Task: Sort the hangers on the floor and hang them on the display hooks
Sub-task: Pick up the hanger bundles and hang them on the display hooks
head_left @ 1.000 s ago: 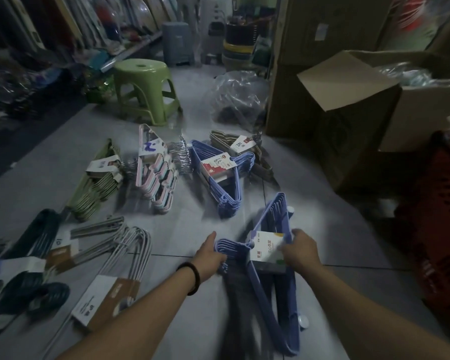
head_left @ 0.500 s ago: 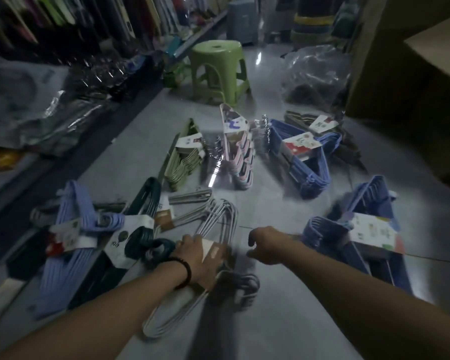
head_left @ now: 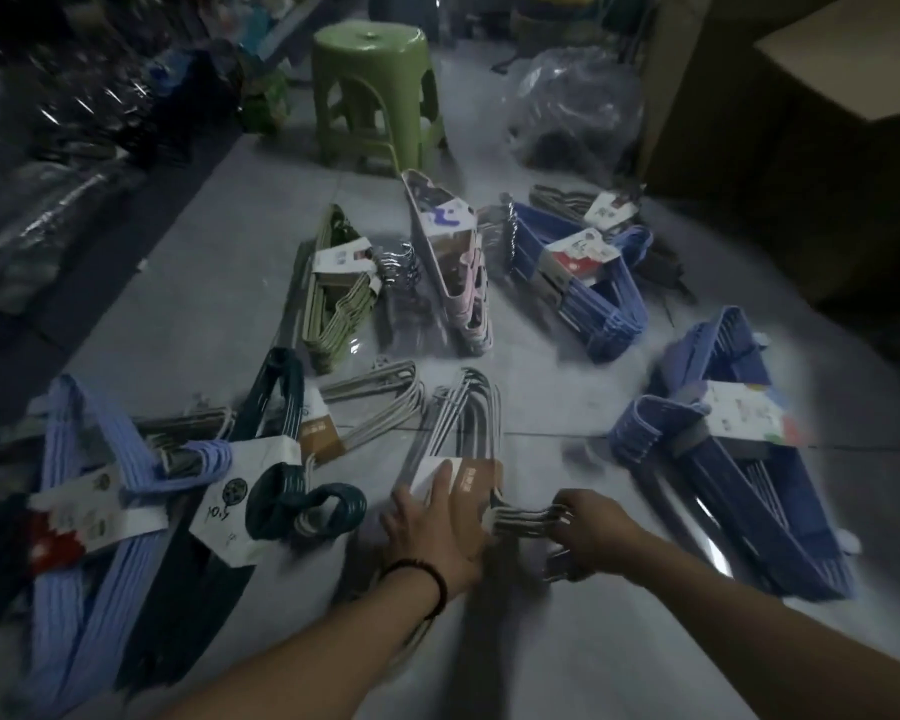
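Lying on the tiled floor (head_left: 567, 667) at far left is a light-blue hanger bundle (head_left: 74, 511), its card label facing up. Just beside it on the right, a dark teal hanger bundle (head_left: 276, 407) carries a white label. Next right, the grey hanger bundle (head_left: 463, 423) lies flat, its hooks projecting to the right. The left hand (head_left: 432, 527) rests on this bundle's brown-and-white label, fingers straight and spread. The right hand (head_left: 593, 532) grips the bundle's hooks, fingers curled round them. Farther right, apart from both hands, a dark-blue hanger bundle (head_left: 739, 459) lies on the floor.
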A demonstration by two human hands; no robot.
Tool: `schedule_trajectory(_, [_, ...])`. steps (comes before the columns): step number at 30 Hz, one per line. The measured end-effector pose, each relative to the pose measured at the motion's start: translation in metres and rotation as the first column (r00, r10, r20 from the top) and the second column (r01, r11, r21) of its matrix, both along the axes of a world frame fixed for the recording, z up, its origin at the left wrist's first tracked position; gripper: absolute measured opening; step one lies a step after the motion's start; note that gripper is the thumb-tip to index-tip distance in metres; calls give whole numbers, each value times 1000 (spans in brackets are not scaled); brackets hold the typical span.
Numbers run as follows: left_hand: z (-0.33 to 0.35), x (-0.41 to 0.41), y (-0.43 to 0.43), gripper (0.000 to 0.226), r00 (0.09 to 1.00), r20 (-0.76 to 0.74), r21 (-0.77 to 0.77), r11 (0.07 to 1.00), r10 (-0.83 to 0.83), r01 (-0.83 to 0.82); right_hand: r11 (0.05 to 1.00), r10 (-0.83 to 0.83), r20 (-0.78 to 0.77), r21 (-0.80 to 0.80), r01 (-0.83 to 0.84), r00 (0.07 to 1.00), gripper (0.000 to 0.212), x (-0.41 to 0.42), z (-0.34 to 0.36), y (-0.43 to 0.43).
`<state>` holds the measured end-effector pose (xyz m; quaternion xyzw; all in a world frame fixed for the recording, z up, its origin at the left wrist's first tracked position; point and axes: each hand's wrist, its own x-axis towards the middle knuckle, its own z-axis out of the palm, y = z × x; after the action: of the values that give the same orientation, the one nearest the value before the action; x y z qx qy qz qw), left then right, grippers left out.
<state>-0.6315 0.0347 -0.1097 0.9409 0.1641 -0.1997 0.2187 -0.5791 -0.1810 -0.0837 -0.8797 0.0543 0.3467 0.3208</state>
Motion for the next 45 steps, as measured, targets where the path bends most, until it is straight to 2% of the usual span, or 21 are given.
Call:
schedule_trajectory(2, [1, 9, 0, 143, 999, 2, -72, 997, 34, -34, 993, -55, -30, 108, 58, 998, 5, 17, 15, -12])
schedule_trajectory(5, [-1, 13, -2, 147, 999, 12, -129, 991, 42, -41, 977, 83, -106, 202, -60, 991, 14, 43, 34, -27])
schedule_trajectory(9, [11, 18, -10, 145, 995, 26, -168, 982, 94, -88, 938, 330, 21, 101, -331, 944, 16, 69, 54, -35])
schedule_trajectory(11, [23, 23, -14, 138, 989, 29, -242, 961, 142, -131, 955, 206, 100, 194, -222, 973, 36, 78, 61, -41])
schedule_trajectory(12, [27, 27, -17, 132, 985, 40, -297, 943, 167, -148, 940, 22, 64, 338, -42, 998, 50, 83, 63, -45])
schedule_trajectory(13, [29, 32, -18, 128, 978, 62, -367, 916, 199, -163, 862, -166, -29, 481, 160, 986, 62, 86, 65, -48])
schedule_trajectory(15, [38, 40, -24, 123, 955, 84, -546, 814, 285, -196, 657, -403, -198, 617, 433, 893, 68, 85, 61, -52])
schedule_trajectory(16, [44, 43, -29, 115, 943, 76, -629, 749, 325, -208, 620, -444, -226, 621, 479, 867, 66, 83, 58, -53])
schedule_trajectory(18, [59, 49, -39, 97, 929, 17, -784, 582, 369, -217, 640, -398, -268, 604, 475, 878, 63, 74, 49, -55])
schedule_trajectory(22, [78, 53, -58, 96, 948, -109, -977, 143, 298, -158, 700, -121, -349, 634, 329, 929, 79, 59, 40, -56])
schedule_trajectory(23, [78, 54, -61, 96, 958, -121, -984, 93, 259, -150, 681, -92, -357, 659, 320, 930, 83, 56, 42, -54])
schedule_trajectory(24, [82, 53, -65, 94, 968, -124, -985, 94, 218, -147, 641, -90, -367, 690, 336, 926, 83, 54, 43, -53])
schedule_trajectory(25, [88, 54, -70, 89, 980, -99, -978, 165, 173, -128, 573, -104, -390, 729, 375, 915, 79, 52, 44, -51])
schedule_trajectory(28, [90, 68, -68, 82, 983, 51, -850, 525, 176, -50, 410, -288, -415, 761, 502, 863, 60, 48, 42, -58])
schedule_trajectory(29, [86, 70, -63, 85, 979, 58, -825, 561, 196, -64, 421, -390, -370, 743, 520, 843, 53, 47, 40, -62])
schedule_trajectory(30, [80, 69, -61, 84, 969, 37, -843, 529, 245, -101, 447, -479, -307, 721, 529, 823, 47, 46, 38, -67])
schedule_trajectory(33, [64, 53, -60, 50, 807, -219, -895, 216, 549, -390, 482, -584, -213, 685, 546, 783, 36, 39, 29, -73])
schedule_trajectory(35, [50, 48, -58, 43, 753, -261, -852, 222, 604, -474, 508, -593, -192, 664, 548, 782, 33, 32, 23, -74])
schedule_trajectory(40, [23, 37, -47, 22, 804, -244, -655, 519, 543, -549, 714, -491, -127, 508, 482, 862, 28, 21, 6, -70])
schedule_trajectory(43, [7, 31, -41, 16, 800, -236, -557, 598, 551, -576, 821, -382, -91, 425, 383, 920, 34, 17, 1, -68])
schedule_trajectory(45, [-8, 34, -32, 28, 842, -169, -389, 750, 513, -535, 905, -274, -111, 308, 295, 955, 45, 13, 6, -69])
